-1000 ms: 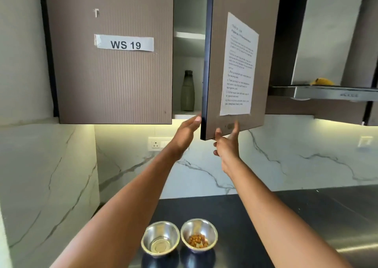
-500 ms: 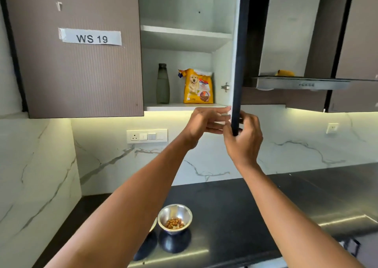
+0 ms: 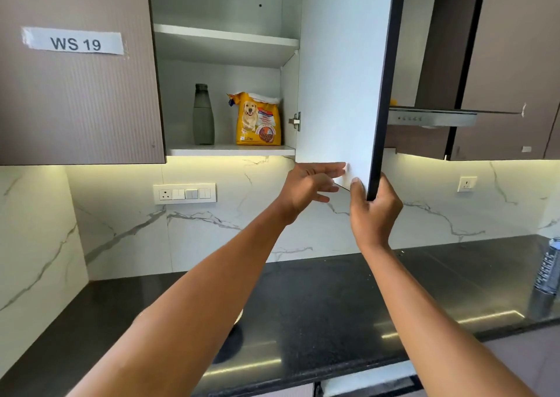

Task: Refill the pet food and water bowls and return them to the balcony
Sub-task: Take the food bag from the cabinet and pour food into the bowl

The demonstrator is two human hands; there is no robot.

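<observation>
pet food bag (image 3: 257, 120) printed perhaps 1.2 kg, ws 19 label (image 3: 74, 42), right hand (image 3: 374, 213) gripping door (image 3: 339, 78), left hand (image 3: 306, 187) spread

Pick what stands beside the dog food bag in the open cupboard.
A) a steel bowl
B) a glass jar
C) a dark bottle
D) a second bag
C: past the open door, a dark bottle stands upright just left of the bag on the lower shelf, and nothing else is on it.
</observation>
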